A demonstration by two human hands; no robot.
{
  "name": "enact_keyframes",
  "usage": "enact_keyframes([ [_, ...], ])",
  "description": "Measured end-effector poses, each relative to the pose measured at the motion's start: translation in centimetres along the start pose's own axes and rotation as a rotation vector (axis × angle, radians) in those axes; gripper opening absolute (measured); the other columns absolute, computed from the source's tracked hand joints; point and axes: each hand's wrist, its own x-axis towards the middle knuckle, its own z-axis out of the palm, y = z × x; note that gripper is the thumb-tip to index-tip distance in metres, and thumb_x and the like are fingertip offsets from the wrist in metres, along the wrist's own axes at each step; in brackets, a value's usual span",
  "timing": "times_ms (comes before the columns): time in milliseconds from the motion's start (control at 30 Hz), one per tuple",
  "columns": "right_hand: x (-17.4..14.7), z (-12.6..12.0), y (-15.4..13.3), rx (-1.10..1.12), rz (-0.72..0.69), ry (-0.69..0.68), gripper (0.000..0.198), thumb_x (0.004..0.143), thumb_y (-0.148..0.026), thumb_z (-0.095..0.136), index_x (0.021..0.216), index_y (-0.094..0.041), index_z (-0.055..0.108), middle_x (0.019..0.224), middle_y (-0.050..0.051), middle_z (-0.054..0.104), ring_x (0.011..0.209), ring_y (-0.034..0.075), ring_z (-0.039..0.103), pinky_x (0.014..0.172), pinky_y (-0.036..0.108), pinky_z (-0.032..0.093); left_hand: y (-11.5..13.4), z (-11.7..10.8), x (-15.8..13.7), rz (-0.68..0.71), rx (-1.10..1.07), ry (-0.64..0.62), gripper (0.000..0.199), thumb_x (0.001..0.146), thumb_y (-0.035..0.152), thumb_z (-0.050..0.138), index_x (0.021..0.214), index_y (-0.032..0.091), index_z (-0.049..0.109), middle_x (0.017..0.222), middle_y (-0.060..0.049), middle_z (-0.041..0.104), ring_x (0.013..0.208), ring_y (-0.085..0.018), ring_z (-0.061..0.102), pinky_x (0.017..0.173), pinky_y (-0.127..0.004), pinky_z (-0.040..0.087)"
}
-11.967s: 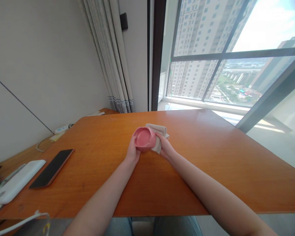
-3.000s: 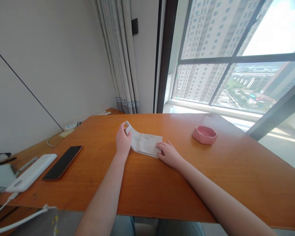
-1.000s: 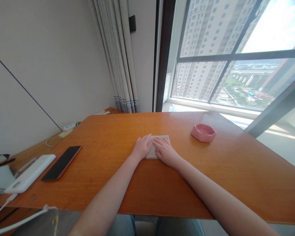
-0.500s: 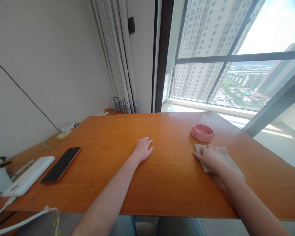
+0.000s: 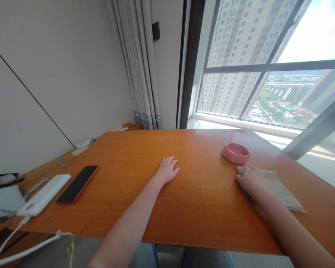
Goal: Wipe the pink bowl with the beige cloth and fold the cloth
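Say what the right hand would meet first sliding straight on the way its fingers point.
Probably the pink faceted bowl, which stands just past the beige cloth under the right hand; the exact gap is unclear.

Looked like smooth wood on the desk (image 5: pixel 201 186), kinda glossy, and plain matt cloth for the rag (image 5: pixel 281 190). Couldn't tell plastic from ceramic on the pink bowl (image 5: pixel 234 157), pretty smooth though.
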Motion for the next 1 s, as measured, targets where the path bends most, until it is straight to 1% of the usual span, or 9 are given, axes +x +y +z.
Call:
enact_keyframes([
  [100,-0.8,-1.6,-3.3,-0.01,-0.155,0.068,0.021,0.08,-0.027,0.043,0.089,-0.014,0.057,0.096,0.018,0.058,0.095,0.033,0.056,0.089,0.053,0.038,-0.1,0.0,0.0,-0.001,-0.002,0.004,0.046,0.088,0.039,0.044,0.129,0.019,0.048,0.144,-0.013,0.039,0.135,-0.025,0.032,0.112,-0.048,0.02],
  [233,-2.0,-0.8,-10.2,0.4,-0.498,0.065,0.034,0.083,-0.025,0.041,0.114,-0.018,0.05,0.121,0.013,0.053,0.114,0.024,0.05,0.102,0.041,0.035,0.0,0.1,0.0,-0.002,-0.001,0.015,0.045,0.088,0.04,0.044,0.128,0.02,0.049,0.144,-0.012,0.04,0.134,-0.025,0.034,0.112,-0.048,0.021],
  [300,-2.2,0.5,-13.7,0.549,-0.541,0.014,0.044,0.082,-0.024,0.041,0.126,-0.017,0.043,0.13,0.012,0.049,0.122,0.022,0.046,0.104,0.038,0.035,0.0,0.2,0.1,-0.001,0.009,0.019,0.046,0.088,0.039,0.043,0.129,0.019,0.048,0.144,-0.013,0.039,0.135,-0.025,0.033,0.112,-0.049,0.021],
  [400,-2.0,2.0,-17.9,0.581,-0.523,-0.031,0.05,0.081,-0.021,0.042,0.131,-0.017,0.042,0.133,0.012,0.049,0.126,0.022,0.043,0.108,0.04,0.032,0.0,0.4,0.1,-0.025,0.04,0.032,0.049,0.09,0.041,0.04,0.134,0.019,0.043,0.148,-0.015,0.033,0.138,-0.028,0.027,0.111,-0.052,0.019],
  [533,-1.6,2.6,-20.6,0.498,-0.545,-0.065,0.049,0.081,-0.013,0.038,0.129,-0.016,0.047,0.136,0.011,0.049,0.13,0.025,0.038,0.11,0.045,0.026,-0.1,0.5,0.1,-0.043,0.075,0.0,0.05,0.092,0.039,0.034,0.136,0.018,0.041,0.148,-0.015,0.033,0.138,-0.028,0.027,0.112,-0.052,0.017],
  [767,-1.1,1.9,-19.8,0.439,-0.602,-0.062,0.049,0.082,-0.016,0.039,0.13,-0.016,0.047,0.138,0.012,0.046,0.13,0.026,0.037,0.109,0.045,0.027,-0.1,0.5,0.1,-0.055,0.096,-0.011,0.051,0.091,0.04,0.035,0.137,0.018,0.04,0.149,-0.013,0.032,0.138,-0.028,0.025,0.113,-0.05,0.017],
  [833,0.2,1.0,-17.9,0.405,-0.497,0.03,0.049,0.082,-0.02,0.043,0.13,-0.014,0.046,0.141,0.015,0.041,0.133,0.03,0.031,0.108,0.05,0.025,-0.1,0.4,0.1,-0.057,0.084,-0.026,0.052,0.091,0.042,0.034,0.137,0.019,0.04,0.15,-0.013,0.03,0.139,-0.028,0.024,0.113,-0.05,0.016],
  [933,3.0,-0.5,-13.4,0.332,-0.24,0.247,0.051,0.084,-0.025,0.044,0.133,-0.013,0.041,0.146,0.017,0.031,0.136,0.035,0.02,0.106,0.057,0.02,-0.1,0.4,0.2,-0.057,0.074,-0.046,0.054,0.09,0.043,0.035,0.138,0.018,0.039,0.15,-0.013,0.028,0.139,-0.028,0.022,0.113,-0.05,0.014],
  [1000,4.6,-1.1,-10.1,0.284,-0.09,0.324,0.053,0.085,-0.028,0.044,0.135,-0.014,0.037,0.143,0.018,0.033,0.136,0.035,0.02,0.104,0.059,0.02,-0.1,0.4,0.2,-0.064,0.084,-0.052,0.055,0.091,0.043,0.034,0.139,0.018,0.038,0.151,-0.013,0.027,0.14,-0.028,0.021,0.114,-0.049,0.014],
])
